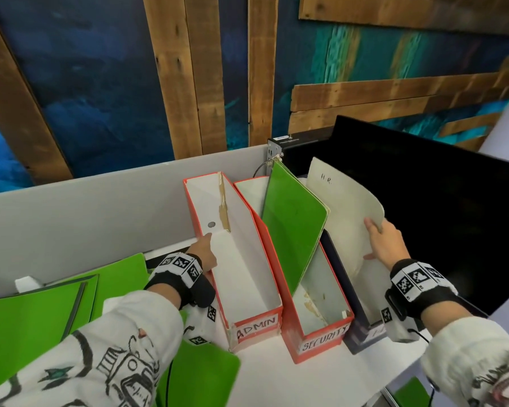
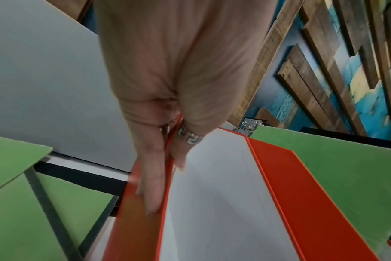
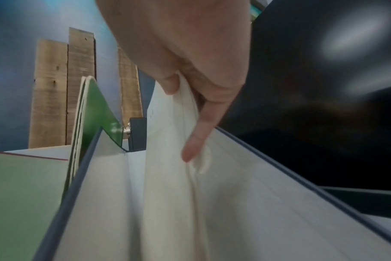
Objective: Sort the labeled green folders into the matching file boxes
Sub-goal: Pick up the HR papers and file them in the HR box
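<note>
Left hand point(image 1: 207, 253) pinches the ADMIN box point(image 1: 249, 292) wall at nine o'clock, probably to steady it, while right hand point(image 1: 385, 241) at three o'clock grips the HR folder point(image 1: 343, 207), standing in the dark box point(image 1: 360, 326).
</note>
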